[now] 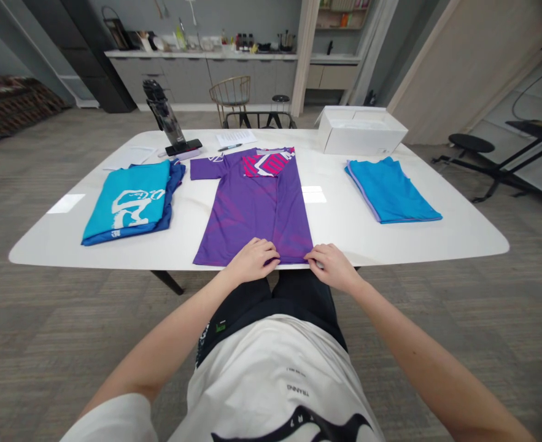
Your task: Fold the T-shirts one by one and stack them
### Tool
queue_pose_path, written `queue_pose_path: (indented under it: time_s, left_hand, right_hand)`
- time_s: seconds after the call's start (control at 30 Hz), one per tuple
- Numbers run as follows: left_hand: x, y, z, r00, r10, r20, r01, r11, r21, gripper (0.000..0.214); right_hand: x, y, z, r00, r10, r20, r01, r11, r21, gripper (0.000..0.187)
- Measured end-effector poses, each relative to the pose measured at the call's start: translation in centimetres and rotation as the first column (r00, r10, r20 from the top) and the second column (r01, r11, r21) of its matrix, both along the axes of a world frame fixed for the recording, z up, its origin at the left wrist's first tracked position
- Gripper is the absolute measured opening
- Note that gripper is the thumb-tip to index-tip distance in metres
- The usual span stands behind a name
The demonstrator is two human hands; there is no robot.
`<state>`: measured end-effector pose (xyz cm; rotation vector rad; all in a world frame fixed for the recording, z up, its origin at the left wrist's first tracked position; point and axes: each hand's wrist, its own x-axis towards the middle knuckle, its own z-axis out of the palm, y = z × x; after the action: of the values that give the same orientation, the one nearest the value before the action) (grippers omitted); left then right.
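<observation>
A purple sports jersey [252, 209] lies flat on the white table [344, 239], partly folded lengthwise, with a pink and white pattern showing near its collar end. My left hand [252, 260] grips the near hem close to the middle. My right hand [332, 267] pinches the hem at its near right corner. To the left lies a folded turquoise and blue shirt [127, 202] with a white print. A folded plain blue shirt [390, 191] sits to the right.
At the far edge of the table stand an open white cardboard box [363, 132], a black and clear device on a stand [167, 116], a sheet of paper [236, 139] and a pen [230, 147]. Behind the table are a gold chair [230, 98] and kitchen cabinets [197, 77].
</observation>
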<state>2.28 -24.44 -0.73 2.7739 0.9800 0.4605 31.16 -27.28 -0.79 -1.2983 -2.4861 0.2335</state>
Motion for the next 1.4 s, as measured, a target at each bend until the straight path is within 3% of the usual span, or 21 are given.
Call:
queue_pose_path:
  time_s: [0.13, 0.3, 0.53, 0.73, 0.97, 1.2, 1.4]
  left_hand:
    - [0.8, 0.9, 0.2, 0.999, 0.043, -0.009, -0.044, 0.999, -0.019, 0.035]
    - [1.8, 3.4, 0.2, 0.981, 0.185, -0.052, -0.182, 0.982, 0.059, 0.029]
    - [1.8, 6.3, 0.1, 0.979, 0.197, -0.056, -0.192, 0.978, 0.077, 0.025]
    - [0.0, 11.3, 0.2, 0.950, 0.306, -0.059, -0.304, 0.951, 0.050, 0.023]
    - [-2.7, 17.8, -0.5, 0.909, 0.414, -0.045, -0.411, 0.909, 0.066, 0.032]
    - [-5.0, 24.8, -1.8, 0.853, 0.512, -0.103, -0.508, 0.859, 0.059, 0.058]
    - [-6.0, 27.2, -2.9, 0.791, 0.581, -0.194, -0.599, 0.800, -0.046, 0.068]
  right_hand:
    - [-0.4, 1.9, 0.5, 0.996, -0.078, -0.043, 0.075, 0.996, -0.057, 0.027]
    - [-1.6, 5.9, 0.6, 0.991, -0.131, 0.024, 0.132, 0.990, -0.045, 0.026]
    - [-3.7, 10.5, 0.5, 0.986, -0.159, 0.058, 0.162, 0.986, -0.039, 0.024]
    - [-3.7, 15.9, 0.5, 0.983, -0.184, 0.011, 0.184, 0.983, 0.013, 0.020]
    - [-5.5, 25.5, 0.4, 0.990, -0.141, -0.006, 0.141, 0.989, 0.036, 0.022]
    - [-8.0, 34.3, -1.8, 0.976, -0.200, -0.081, 0.204, 0.978, 0.034, 0.048]
    - [-9.4, 38.1, -3.3, 0.972, -0.225, 0.073, 0.232, 0.968, -0.095, 0.058]
